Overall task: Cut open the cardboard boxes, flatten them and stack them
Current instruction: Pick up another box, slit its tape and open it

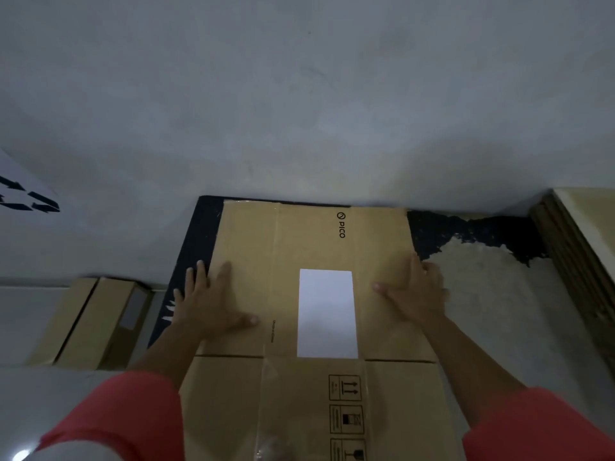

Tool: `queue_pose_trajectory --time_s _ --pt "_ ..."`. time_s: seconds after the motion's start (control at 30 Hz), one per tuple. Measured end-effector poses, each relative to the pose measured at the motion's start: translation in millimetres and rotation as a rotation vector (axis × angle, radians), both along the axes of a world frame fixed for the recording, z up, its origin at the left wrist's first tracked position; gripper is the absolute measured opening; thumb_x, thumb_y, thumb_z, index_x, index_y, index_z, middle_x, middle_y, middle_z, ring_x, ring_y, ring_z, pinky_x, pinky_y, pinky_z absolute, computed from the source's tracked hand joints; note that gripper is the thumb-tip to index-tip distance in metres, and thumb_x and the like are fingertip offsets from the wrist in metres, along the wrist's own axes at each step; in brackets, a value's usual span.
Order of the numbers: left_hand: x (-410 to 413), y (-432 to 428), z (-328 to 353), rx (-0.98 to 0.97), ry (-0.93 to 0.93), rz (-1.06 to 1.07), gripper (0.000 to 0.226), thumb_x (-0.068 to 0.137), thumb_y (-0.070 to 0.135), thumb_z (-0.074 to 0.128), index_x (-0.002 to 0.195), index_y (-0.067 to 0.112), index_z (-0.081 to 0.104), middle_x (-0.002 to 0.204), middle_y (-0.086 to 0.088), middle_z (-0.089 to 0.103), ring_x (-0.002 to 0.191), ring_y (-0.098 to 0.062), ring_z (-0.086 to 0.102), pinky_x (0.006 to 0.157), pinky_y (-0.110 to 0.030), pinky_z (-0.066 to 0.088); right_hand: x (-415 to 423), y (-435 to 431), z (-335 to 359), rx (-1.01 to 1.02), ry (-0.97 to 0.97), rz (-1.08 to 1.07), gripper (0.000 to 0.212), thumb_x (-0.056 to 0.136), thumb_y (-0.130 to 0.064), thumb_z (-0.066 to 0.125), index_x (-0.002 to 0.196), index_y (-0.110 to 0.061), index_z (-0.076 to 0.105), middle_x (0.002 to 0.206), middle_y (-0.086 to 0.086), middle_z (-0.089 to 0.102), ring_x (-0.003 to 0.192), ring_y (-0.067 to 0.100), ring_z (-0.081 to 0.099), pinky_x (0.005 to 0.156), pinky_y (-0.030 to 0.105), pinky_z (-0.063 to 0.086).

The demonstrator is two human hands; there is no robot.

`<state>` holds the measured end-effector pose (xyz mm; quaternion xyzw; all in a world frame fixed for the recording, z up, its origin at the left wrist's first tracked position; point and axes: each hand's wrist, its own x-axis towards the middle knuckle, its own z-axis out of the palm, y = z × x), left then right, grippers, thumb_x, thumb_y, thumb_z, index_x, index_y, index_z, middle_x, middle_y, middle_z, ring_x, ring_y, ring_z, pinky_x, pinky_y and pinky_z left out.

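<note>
At the far left edge a white panel with black arrows (30, 194) pokes into sight, and nearer the person two long closed cartons (90, 324) lie side by side, close to the left rim of a black mat (196, 241) with a narrow strip of pale floor between. The left hand (213, 304) lies flat with its fingers spread and straight, gripping nothing. Its palm is on the flattened box (299, 241) and its fingertips reach past the box's left edge over the mat. The flattened box lies in the middle, on the mat, with its far edge almost flush with the mat's far edge and its near flaps running down between the red sleeves (116, 417). A white label (326, 312) sits on it between the two hands, touched by neither. The right hand (416, 294) presses flat too, thumb out and holding nothing, with its fingers at the box's right edge. Just beyond that edge the black surface is torn down to a pale rough patch (482, 271). Farther right a stack of flat cardboard (572, 247) runs along the frame's edge, apart from the box. Past the far edges a wide grey surface (299, 111) stretches bare.
</note>
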<state>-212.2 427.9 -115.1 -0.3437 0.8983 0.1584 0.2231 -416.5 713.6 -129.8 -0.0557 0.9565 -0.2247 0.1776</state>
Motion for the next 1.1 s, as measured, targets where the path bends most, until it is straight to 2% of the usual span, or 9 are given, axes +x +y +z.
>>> queue_pose_trajectory --time_s 0.13,0.23,0.33,0.47,0.53,0.63,0.77,0.97,1.1 --pt "1 1 -4 0.024 0.016 0.076 0.131 0.062 0.076 0.069 0.151 0.032 -0.016 0.158 -0.012 -0.023 0.146 -0.035 -0.016 0.117 -0.059 0.006 12 -8 5 0.277 0.136 -0.001 0.092 0.076 -0.069 0.060 0.146 -0.019 0.027 0.145 0.013 0.028 0.130 0.034 0.029 0.107 0.045 0.025" --pt "2 13 3 -0.017 0.060 0.248 0.139 0.055 0.072 0.077 0.151 0.026 -0.013 0.157 -0.013 0.000 0.145 -0.036 0.005 0.113 -0.057 0.018 31 -14 10 0.282 0.140 -0.021 0.080 0.084 -0.064 0.053 0.143 -0.016 0.029 0.142 0.015 0.034 0.128 0.033 0.033 0.104 0.044 0.029" --pt "11 31 3 -0.037 0.079 0.472 0.140 0.053 0.076 0.076 0.153 0.020 -0.005 0.156 -0.017 0.010 0.144 -0.037 0.013 0.109 -0.058 0.026 62 -8 10 0.210 0.113 -0.076 0.091 0.081 -0.064 0.058 0.147 -0.014 0.020 0.145 0.017 0.031 0.132 0.033 0.031 0.107 0.045 0.029" --pt "25 53 -5 -0.028 0.165 0.676 0.122 0.057 0.076 0.073 0.149 0.016 0.018 0.151 -0.020 0.022 0.138 -0.039 0.023 0.106 -0.059 0.028 98 8 16 0.209 0.021 -0.181 0.117 0.067 -0.070 0.067 0.150 -0.014 0.007 0.153 0.015 0.022 0.140 0.034 0.022 0.111 0.050 0.025" --pt "28 55 -8 -0.008 0.232 0.714 0.115 0.057 0.072 0.076 0.144 0.015 0.027 0.145 -0.022 0.029 0.133 -0.040 0.028 0.105 -0.057 0.028 106 12 18 0.215 -0.004 -0.244 0.123 0.062 -0.071 0.071 0.150 -0.014 0.007 0.153 0.014 0.021 0.141 0.034 0.021 0.111 0.051 0.024" --pt "27 46 -9 0.070 0.263 0.801 0.117 0.051 0.065 0.084 0.143 0.017 0.030 0.145 -0.022 0.031 0.133 -0.041 0.029 0.108 -0.055 0.026 101 16 18 0.200 -0.034 -0.308 0.124 0.055 -0.068 0.077 0.147 -0.014 0.014 0.149 0.016 0.024 0.138 0.035 0.022 0.111 0.050 0.023" --pt "24 36 -3 0.141 0.261 0.811 0.125 0.046 0.062 0.088 0.145 0.014 0.029 0.147 -0.021 0.030 0.136 -0.039 0.028 0.109 -0.056 0.026 88 17 15 0.136 -0.118 -0.343 0.128 0.048 -0.063 0.084 0.145 -0.014 0.017 0.147 0.016 0.021 0.137 0.035 0.019 0.112 0.051 0.017" --pt "23 42 4 0.137 0.279 0.797 0.121 0.052 0.056 0.088 0.144 0.010 0.025 0.147 -0.020 0.019 0.137 -0.037 0.019 0.105 -0.054 0.033 86 21 17 0.114 -0.087 -0.319 0.131 0.041 -0.065 0.085 0.143 -0.013 0.021 0.139 0.014 0.029 0.129 0.034 0.031 0.105 0.050 0.029" --pt "25 34 2 0.235 0.380 0.747 0.109 0.051 0.049 0.091 0.132 0.013 0.028 0.137 -0.018 0.039 0.123 -0.038 0.044 0.096 -0.054 0.044 87 26 18 -0.058 -0.080 -0.256 0.127 0.043 -0.059 0.088 0.141 -0.013 0.021 0.137 0.011 0.040 0.123 0.031 0.045 0.096 0.044 0.041"
